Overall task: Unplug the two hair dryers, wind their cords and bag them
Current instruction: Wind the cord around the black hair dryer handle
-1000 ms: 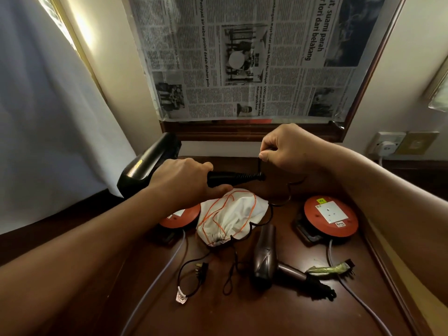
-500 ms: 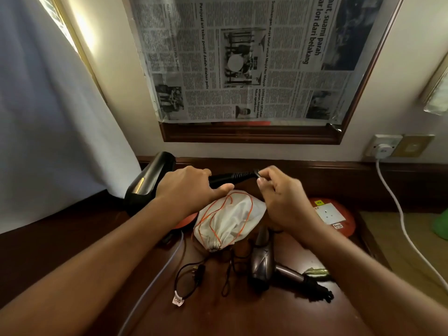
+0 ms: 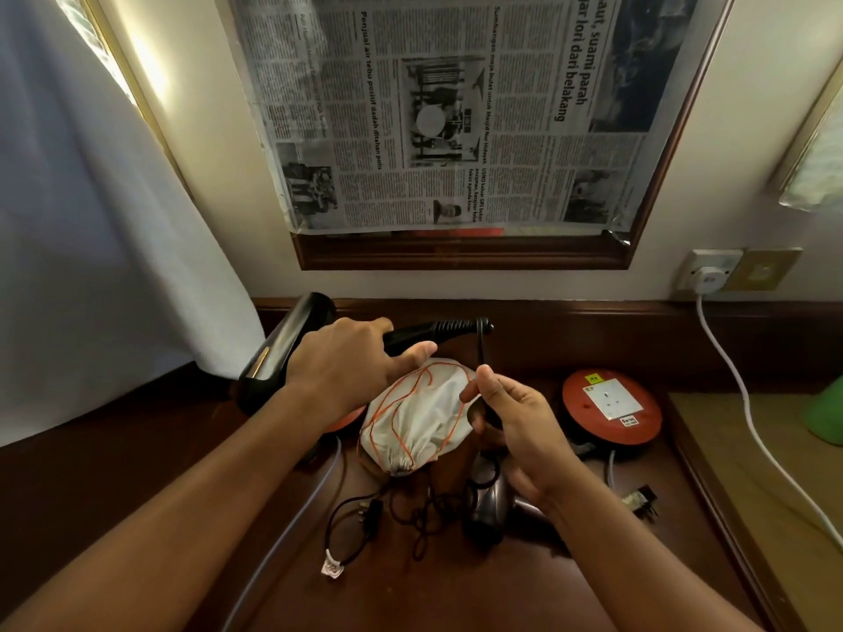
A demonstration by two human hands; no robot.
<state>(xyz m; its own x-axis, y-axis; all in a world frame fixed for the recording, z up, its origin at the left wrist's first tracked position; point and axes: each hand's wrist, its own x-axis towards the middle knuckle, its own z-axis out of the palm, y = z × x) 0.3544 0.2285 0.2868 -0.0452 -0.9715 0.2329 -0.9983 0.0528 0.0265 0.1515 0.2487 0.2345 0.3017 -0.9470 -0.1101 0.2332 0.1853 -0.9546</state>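
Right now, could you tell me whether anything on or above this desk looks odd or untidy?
Yes: newspaper covers the wall frame above the desk, which is unusual. On the desk, loose black cords lie tangled beside the second hair dryer, not yet wound.

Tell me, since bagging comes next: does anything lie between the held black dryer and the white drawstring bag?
Nothing visible does. The left hand holds the black dryer just above the white bag; only its cord, pinched by the right hand, hangs beside the bag.
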